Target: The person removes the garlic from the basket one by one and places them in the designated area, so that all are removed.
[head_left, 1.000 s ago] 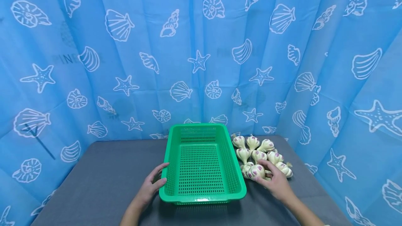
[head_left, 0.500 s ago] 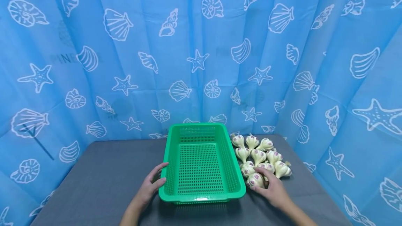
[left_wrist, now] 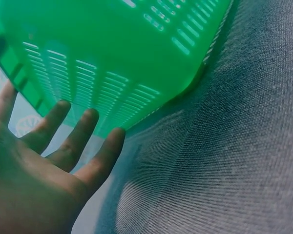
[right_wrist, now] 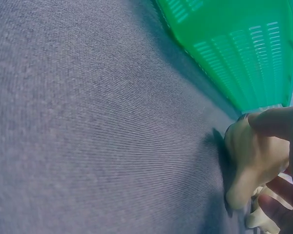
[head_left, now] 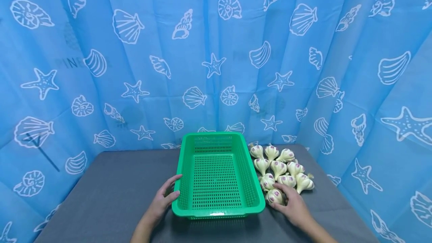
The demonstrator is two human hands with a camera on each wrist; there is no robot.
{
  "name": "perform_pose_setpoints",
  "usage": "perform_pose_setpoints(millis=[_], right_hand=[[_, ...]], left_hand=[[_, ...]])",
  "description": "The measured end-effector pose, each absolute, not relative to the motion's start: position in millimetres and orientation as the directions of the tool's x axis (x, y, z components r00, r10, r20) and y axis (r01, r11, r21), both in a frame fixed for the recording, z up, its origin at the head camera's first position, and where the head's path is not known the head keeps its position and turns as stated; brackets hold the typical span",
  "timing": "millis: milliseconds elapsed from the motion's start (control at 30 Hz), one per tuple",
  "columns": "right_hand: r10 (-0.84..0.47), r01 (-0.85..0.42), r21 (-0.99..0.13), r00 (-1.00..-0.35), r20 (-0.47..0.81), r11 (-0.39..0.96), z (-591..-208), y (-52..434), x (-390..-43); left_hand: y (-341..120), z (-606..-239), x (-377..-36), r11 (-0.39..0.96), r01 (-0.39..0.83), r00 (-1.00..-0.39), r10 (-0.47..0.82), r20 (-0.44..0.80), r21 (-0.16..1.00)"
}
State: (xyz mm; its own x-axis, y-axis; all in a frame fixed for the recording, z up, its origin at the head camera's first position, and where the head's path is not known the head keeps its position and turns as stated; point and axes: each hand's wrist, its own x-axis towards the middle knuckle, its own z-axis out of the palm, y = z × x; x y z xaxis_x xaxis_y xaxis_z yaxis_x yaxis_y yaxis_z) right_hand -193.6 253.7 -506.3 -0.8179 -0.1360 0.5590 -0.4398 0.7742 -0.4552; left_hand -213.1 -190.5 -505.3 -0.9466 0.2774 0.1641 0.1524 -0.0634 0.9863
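Observation:
A green perforated plastic basket (head_left: 217, 213) stands on the grey cloth-covered table. My left hand (head_left: 159, 202) lies along its left side; in the left wrist view, spread fingertips (left_wrist: 90, 117) reach the slotted wall. On the other side my right hand (head_left: 293, 204) grips a garlic bulb (head_left: 274, 195) at the near end of the garlic group. The right wrist view shows the thumb on top of this bulb (right_wrist: 256, 151), its stem pointing down close over the cloth. White and purple garlic bulbs (head_left: 278, 169) sit in rows behind the right hand, beside the basket's right wall.
A blue curtain (head_left: 216, 66) with white shell and starfish prints hangs behind the table and along its sides. Grey cloth (head_left: 111, 194) stretches out to the left of the basket. The basket's slotted floor (head_left: 216, 183) shows bare.
My right hand has drawn the garlic bulb slightly toward the near edge, uncovering another bulb behind it. The left hand and the basket have stayed in place.

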Motion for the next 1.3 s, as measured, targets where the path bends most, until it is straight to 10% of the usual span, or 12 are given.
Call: perform_pose_setpoints(millis=[433, 1100, 1300], right_hand=[[-0.104, -0.404, -0.534, -0.858, 0.504, 0.743, -498, 259, -190], [-0.255, -0.564, -0.275, -0.684, 0.683, 0.779, -469, 289, -223], [-0.291, -0.523, -0.219, -0.722, 0.628, 0.824, -464, 304, -237]], left_hand=[[-191, -502, -212, -0.045, 0.136, -0.954, 0.263, 0.144, 0.99], [-216, -500, -203, 0.008, 0.225, -0.961, 0.166, 0.221, 0.974], [-233, -497, -202, 0.118, 0.253, -0.967, 0.073, 0.246, 0.96]])
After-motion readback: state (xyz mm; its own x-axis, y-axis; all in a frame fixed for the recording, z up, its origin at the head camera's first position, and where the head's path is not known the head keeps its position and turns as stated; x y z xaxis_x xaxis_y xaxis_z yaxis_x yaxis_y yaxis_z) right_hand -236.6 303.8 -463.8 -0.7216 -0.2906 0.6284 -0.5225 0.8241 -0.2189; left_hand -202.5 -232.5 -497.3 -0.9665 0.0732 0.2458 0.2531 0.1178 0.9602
